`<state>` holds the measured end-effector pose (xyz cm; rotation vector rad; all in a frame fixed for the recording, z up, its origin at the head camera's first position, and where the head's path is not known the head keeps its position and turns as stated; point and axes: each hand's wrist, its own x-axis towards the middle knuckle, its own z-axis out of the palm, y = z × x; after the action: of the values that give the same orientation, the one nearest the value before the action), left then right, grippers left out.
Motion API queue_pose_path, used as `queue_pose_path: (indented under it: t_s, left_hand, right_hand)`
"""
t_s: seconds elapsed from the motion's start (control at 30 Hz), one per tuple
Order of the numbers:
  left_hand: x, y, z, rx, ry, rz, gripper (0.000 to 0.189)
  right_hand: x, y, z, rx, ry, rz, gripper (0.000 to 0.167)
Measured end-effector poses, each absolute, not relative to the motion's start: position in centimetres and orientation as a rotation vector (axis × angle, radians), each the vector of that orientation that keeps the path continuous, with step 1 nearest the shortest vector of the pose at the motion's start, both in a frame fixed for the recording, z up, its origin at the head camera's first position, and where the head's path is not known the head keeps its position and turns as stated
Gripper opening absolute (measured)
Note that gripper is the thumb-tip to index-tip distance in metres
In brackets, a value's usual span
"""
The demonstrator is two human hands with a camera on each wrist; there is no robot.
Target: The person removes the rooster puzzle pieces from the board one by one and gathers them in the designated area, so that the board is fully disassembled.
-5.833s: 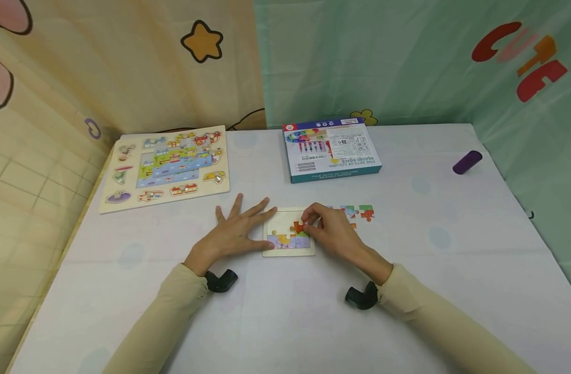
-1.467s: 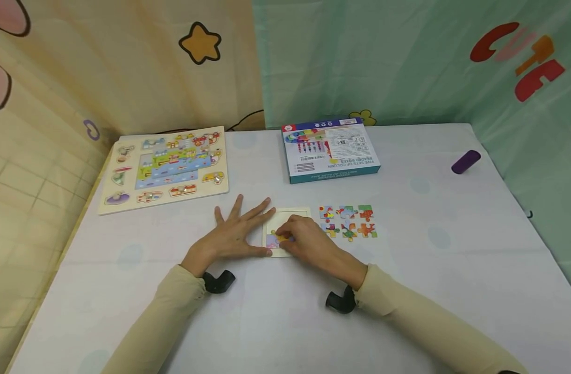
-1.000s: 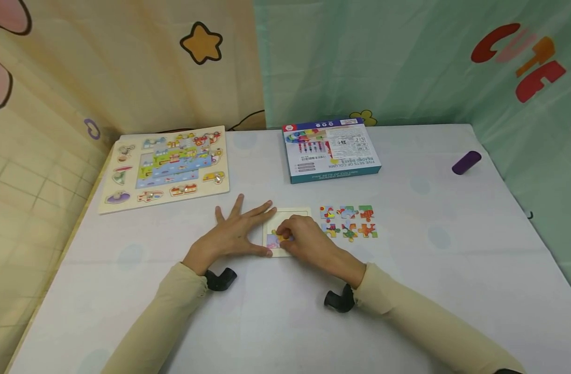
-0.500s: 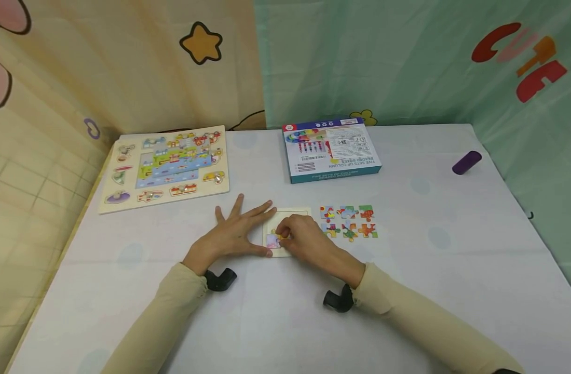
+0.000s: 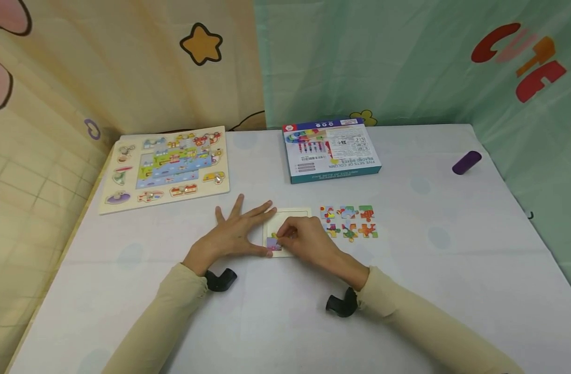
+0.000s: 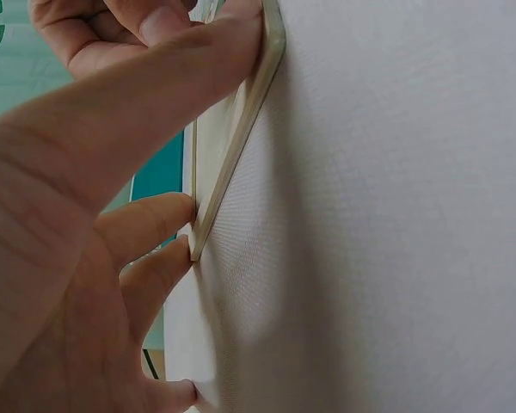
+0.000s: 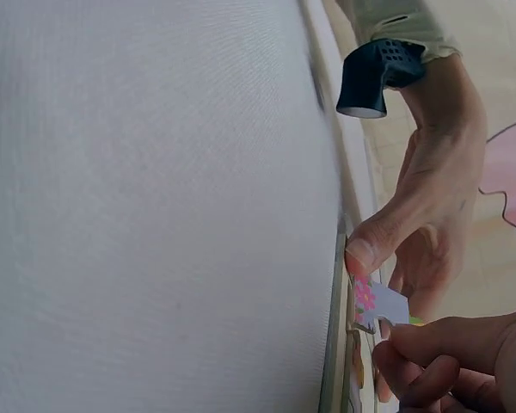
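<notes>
My left hand (image 5: 231, 236) lies with spread fingers at the left side of a small pale wooden puzzle tray (image 5: 292, 211); its thumb (image 6: 215, 56) rests on the tray's near corner. With thumb and forefinger, my right hand (image 5: 309, 241) pinches a lavender jigsaw piece (image 7: 385, 301) with pink flowers. This piece is tilted up out of the tray's near left corner. Part of another jigsaw piece (image 7: 359, 357) shows in the tray beside it, mostly hidden by the right hand. Right of the tray, several loose jigsaw pieces (image 5: 348, 212) lie in two rows.
At the back left lies a large wooden peg puzzle board (image 5: 168, 202) with several picture pieces. A flat boxed toy set (image 5: 332, 150) sits at the back middle. A purple cylinder (image 5: 466, 162) lies at the far right. White cloth (image 5: 285, 322) covers the table.
The red jigsaw piece held earlier over the tray now lies in the loose rows at right. My right hand has moved left and tilted up the lavender piece. My left hand has stayed put.
</notes>
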<state>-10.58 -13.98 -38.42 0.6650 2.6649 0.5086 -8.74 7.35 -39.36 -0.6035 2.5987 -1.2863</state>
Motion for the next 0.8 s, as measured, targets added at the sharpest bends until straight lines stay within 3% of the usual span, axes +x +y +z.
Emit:
queue_pose_path:
  t_s: [0.8]
  left_hand:
    - [-10.6,-13.9,-38.5,0.659,2.644,0.484,0.102]
  right_hand:
    - [-6.4,15.7,-39.0,-0.218,2.594,-1.308,0.005]
